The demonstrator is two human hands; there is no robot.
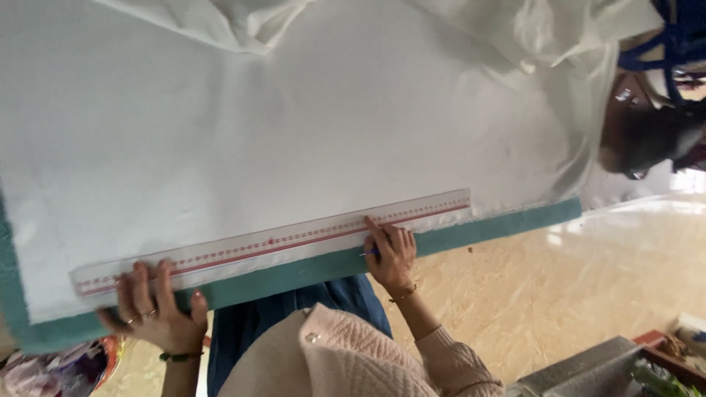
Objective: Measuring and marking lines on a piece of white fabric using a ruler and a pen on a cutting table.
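A long clear ruler [279,239] with red markings lies along the near edge of a white fabric sheet [294,125] spread over a teal-covered table [478,231]. My left hand [156,309], with rings and a dark bracelet, presses down on the ruler's left end. My right hand [390,254] rests against the ruler near its middle and holds a small blue marking tool [370,253] at the ruler's lower edge. I wear a pink quilted sleeve and blue trousers.
Bunched white fabric [243,22] is piled at the far side of the table. A dark object [654,132] and blue strapping [676,37] sit at the upper right. Beige marble floor [573,294] lies to the right, with a grey step [581,371] at the bottom right.
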